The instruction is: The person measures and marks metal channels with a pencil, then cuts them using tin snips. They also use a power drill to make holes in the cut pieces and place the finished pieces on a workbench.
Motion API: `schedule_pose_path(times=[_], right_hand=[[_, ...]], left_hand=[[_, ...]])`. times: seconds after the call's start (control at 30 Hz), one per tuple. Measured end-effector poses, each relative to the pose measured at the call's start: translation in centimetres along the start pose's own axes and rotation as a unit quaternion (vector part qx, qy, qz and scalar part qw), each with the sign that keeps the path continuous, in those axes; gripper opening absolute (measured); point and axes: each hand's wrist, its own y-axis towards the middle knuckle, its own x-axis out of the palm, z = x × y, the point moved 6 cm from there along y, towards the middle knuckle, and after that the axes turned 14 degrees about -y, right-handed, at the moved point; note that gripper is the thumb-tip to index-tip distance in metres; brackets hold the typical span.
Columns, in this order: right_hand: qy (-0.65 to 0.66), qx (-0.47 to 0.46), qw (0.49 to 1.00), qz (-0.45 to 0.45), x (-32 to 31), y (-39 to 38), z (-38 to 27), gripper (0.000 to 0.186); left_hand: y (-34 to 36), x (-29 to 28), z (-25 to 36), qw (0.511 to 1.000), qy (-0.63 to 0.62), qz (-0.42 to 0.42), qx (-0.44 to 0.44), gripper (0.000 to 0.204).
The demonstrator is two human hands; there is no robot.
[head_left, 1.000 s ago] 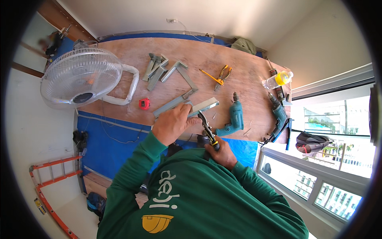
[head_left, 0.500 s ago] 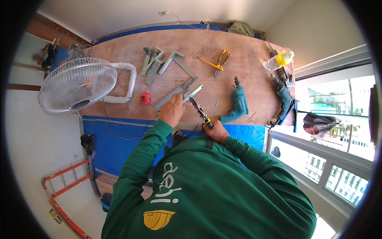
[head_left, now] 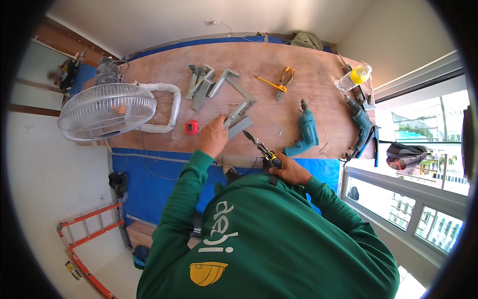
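My left hand (head_left: pixel 214 134) is closed on a bent grey metal channel (head_left: pixel 241 126) over the near part of the wooden tabletop (head_left: pixel 259 112). The channel's long arm (head_left: pixel 241 89) runs away from me and folds back at a far corner. My right hand (head_left: pixel 293 170) grips black tin snips (head_left: pixel 261 148) with yellow and black handles at the table's front edge. Their jaws point toward the channel, a short gap from it. A red tape measure (head_left: pixel 191 127) lies left of my left hand. Several short metal channel offcuts (head_left: pixel 201 89) are heaped beyond it.
A teal drill (head_left: pixel 307 130) lies right of centre, another drill (head_left: pixel 360 122) at the right edge. Pliers (head_left: pixel 284 84) and a yellow pencil (head_left: pixel 269 83) cross farther back. A bottle (head_left: pixel 354 78) stands back right; a fan (head_left: pixel 107 112) fills the left end. Blue sheeting (head_left: pixel 144 172) covers the floor.
The tin snips have drawn back from the metal channel, toward me and to the right. My left hand has turned the channel, so its grey face shows. The whole view has shifted slightly.
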Motion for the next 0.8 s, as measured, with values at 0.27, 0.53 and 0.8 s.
schedule_pose_path(times=[0.27,0.53,0.8], right_hand=[[-0.013,-0.001,0.999,0.045,-0.8,0.5,-0.5,0.060],[0.004,-0.022,0.997,0.076,-1.6,1.0,-1.3,0.058],[-0.007,-0.059,0.990,0.131,-1.8,0.1,-2.3,0.046]], left_hand=[[-0.2,-0.1,3.2,0.995,-0.082,-0.037,-0.044,0.026],[-0.3,-0.2,5.3,0.997,-0.054,-0.055,-0.020,0.027],[-2.0,-2.2,9.7,0.998,-0.042,-0.024,0.045,0.042]])
